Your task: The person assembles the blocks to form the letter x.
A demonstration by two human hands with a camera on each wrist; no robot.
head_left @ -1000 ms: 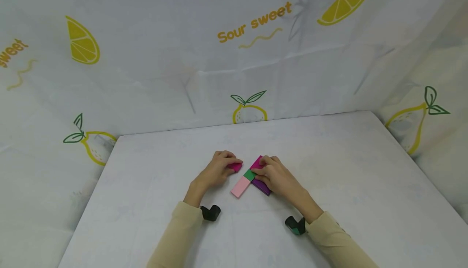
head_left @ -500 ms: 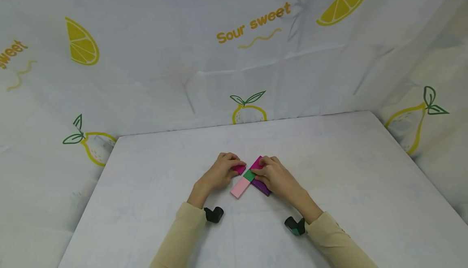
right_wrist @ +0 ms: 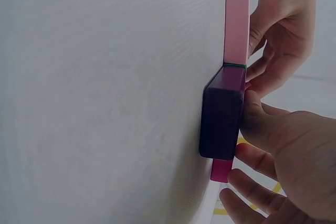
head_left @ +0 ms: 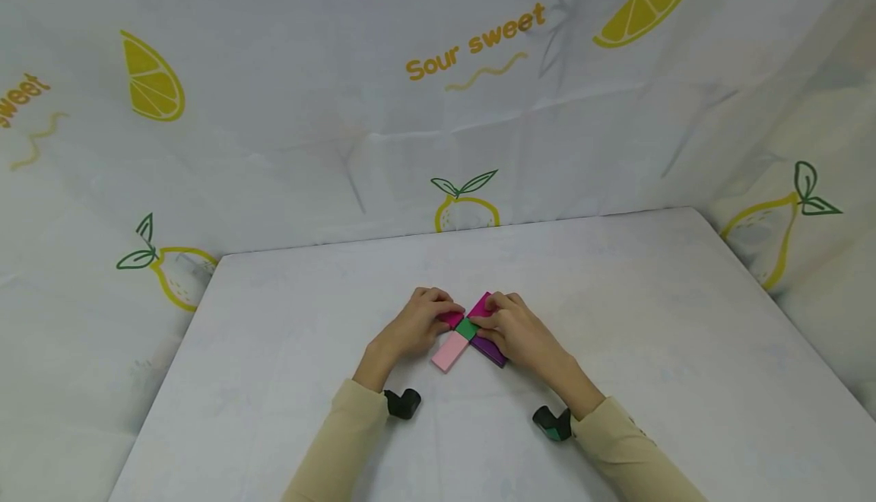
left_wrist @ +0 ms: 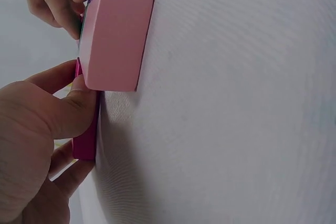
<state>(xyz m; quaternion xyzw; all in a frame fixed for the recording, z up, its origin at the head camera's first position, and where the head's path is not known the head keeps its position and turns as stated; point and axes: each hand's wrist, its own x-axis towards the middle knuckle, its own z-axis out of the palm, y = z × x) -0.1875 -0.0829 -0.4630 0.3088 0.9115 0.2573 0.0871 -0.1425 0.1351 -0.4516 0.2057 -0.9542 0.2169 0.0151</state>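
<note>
My left hand (head_left: 412, 322) grips a magenta block (head_left: 452, 319) between thumb and fingers. The block's inner end meets or nearly meets a small green block (head_left: 467, 328). My right hand (head_left: 518, 328) holds the green block with thumb and index fingertip at its right side. Around the green block, a pink block (head_left: 449, 351) points toward the near left, a purple block (head_left: 489, 351) toward the near right, and a second magenta block (head_left: 481, 306) toward the far right. The right hand partly covers the purple and far magenta blocks. In the left wrist view the pink block (left_wrist: 119, 39) hides most of the green one.
The blocks lie on a table with a white cloth (head_left: 274, 335). A hanging white cloth (head_left: 287, 106) printed with lemons rises behind the table's back edge. Black wrist cameras (head_left: 404, 404) sit under both forearms, close above the table.
My left hand has slid its magenta block rightward and slightly nearer, closing the gap to the green block. The right hand and the other blocks have stayed in place.
</note>
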